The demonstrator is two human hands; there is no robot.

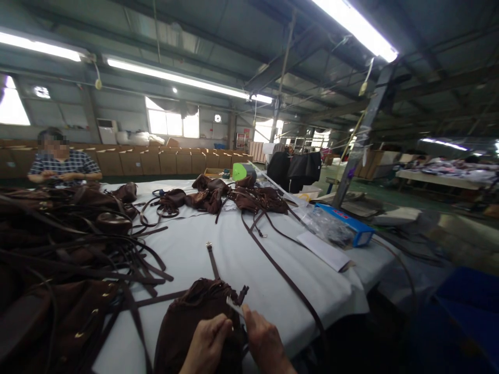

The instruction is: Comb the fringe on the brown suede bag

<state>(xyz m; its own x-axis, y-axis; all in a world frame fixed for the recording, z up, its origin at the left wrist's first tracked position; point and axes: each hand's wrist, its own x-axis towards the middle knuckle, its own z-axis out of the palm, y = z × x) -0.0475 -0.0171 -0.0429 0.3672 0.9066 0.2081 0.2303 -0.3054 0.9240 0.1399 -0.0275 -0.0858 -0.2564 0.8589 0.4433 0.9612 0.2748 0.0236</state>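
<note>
A dark brown drawstring-style bag [183, 317] lies at the near edge of the white-covered table, its top gathered. My left hand [208, 343] is closed in a pinch at the bag's right side; the fabric there looks gripped, though the fingertips are partly hidden. Close beside it, my right hand [265, 337] is wrapped around a small pale tool with narrow blades [234, 305], like thread snips, pointing up and left over the bag. A strap with a metal buckle [210, 254] stretches away from the bag across the cloth.
A heap of brown bags and straps [58, 244] covers the left side. More brown bags [218, 195] lie at the far end. On the right are a blue box [345, 223], clear plastic and a white sheet [323, 251]. Another person [64, 163] sits across the table.
</note>
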